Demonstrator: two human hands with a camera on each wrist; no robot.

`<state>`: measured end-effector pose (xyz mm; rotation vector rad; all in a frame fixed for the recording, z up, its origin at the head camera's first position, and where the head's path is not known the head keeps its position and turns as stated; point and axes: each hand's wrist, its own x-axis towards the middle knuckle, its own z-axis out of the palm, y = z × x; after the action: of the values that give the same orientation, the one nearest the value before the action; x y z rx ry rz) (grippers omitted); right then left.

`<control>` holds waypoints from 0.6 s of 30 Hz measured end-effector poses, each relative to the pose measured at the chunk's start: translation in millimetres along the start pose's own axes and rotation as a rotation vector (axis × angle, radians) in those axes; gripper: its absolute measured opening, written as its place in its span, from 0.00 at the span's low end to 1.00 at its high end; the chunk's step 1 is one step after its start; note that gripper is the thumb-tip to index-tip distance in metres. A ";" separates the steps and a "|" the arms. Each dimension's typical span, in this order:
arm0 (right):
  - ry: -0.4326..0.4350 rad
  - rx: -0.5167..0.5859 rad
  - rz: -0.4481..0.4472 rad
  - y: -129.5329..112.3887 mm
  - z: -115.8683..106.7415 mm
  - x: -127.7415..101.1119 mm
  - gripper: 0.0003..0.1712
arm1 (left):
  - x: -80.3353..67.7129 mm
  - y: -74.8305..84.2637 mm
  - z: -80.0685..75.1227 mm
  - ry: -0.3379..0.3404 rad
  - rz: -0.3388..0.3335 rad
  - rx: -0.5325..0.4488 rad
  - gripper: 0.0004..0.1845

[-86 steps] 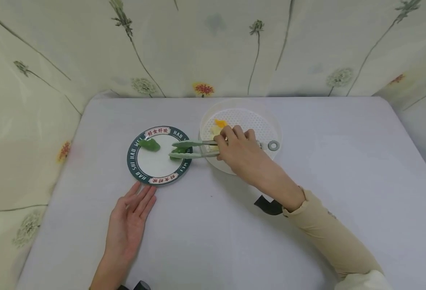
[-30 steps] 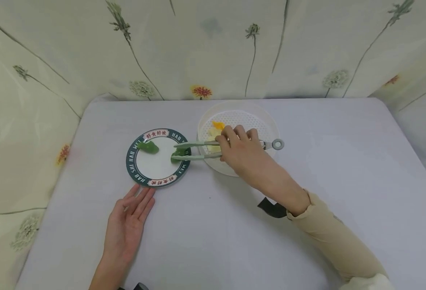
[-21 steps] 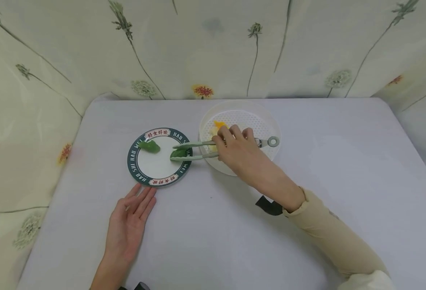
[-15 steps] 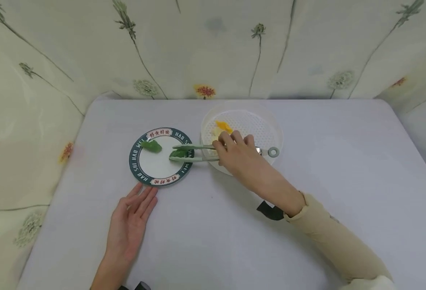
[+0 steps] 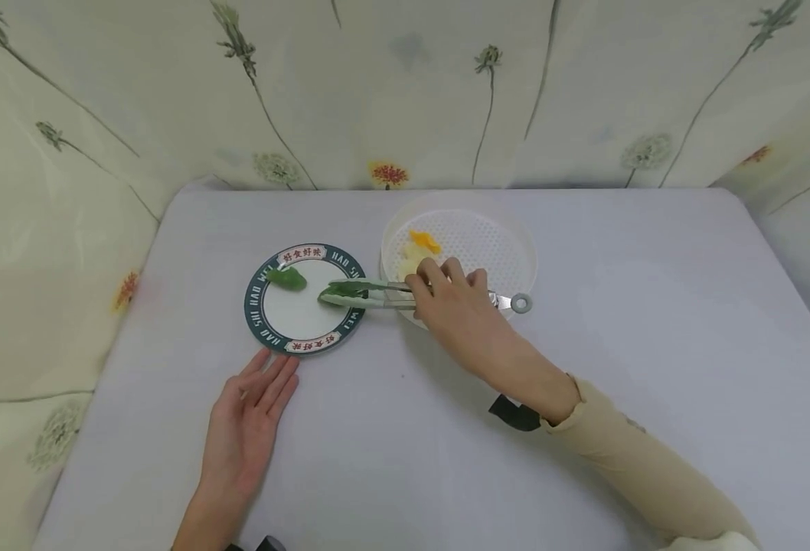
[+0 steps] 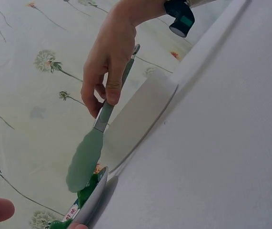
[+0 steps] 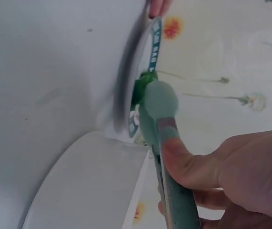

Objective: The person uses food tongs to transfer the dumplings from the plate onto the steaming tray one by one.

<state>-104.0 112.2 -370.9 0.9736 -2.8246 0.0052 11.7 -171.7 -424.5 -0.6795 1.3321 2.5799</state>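
Observation:
My right hand (image 5: 456,310) grips a pair of tongs (image 5: 377,303) with pale green tips and a ring at the handle end. Between the tips sits a green vegetable piece (image 7: 139,91), over the right side of a white plate (image 5: 298,314) with a dark green lettered rim. Another green piece (image 5: 286,278) lies at the plate's upper left. My left hand (image 5: 243,428) is palm up with fingers extended, its fingertips touching the plate's near edge. Under the tongs and right hand is a round white tray (image 5: 525,245) with a perforated base, partly covered by them.
On the tray's left part lie an orange-yellow piece (image 5: 424,242) and pale yellow pieces (image 5: 412,256). A white cloth (image 5: 391,459) covers the table. Behind it hangs a flower-patterned curtain (image 5: 432,99).
The tongs' tips have come closer together around the right-hand green piece, and their ring end has swung toward the near side. My left hand and the plate stay in place.

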 end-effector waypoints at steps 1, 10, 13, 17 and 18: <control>0.001 0.006 -0.011 -0.1 -0.6 -0.6 0.21 | -0.3 -0.3 -0.6 0.002 -0.001 -0.003 0.35; 0.000 0.060 -0.043 -2.5 -3.5 4.1 0.23 | -1.7 -1.5 -1.3 0.025 -0.010 -0.032 0.34; -0.022 0.048 -0.039 -2.3 -2.4 6.7 0.22 | -1.6 -2.4 -0.2 0.022 -0.010 -0.030 0.34; -0.052 0.019 -0.035 -4.9 0.8 8.2 0.23 | -1.2 -1.5 -0.8 0.015 0.000 -0.014 0.33; -0.051 0.002 -0.036 -6.2 1.8 8.3 0.23 | -1.2 -1.0 -1.3 0.013 0.004 -0.013 0.33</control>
<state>-106.9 102.1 -371.8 1.0395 -2.8528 -0.0210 13.5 -172.1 -425.3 -0.6972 1.3236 2.5938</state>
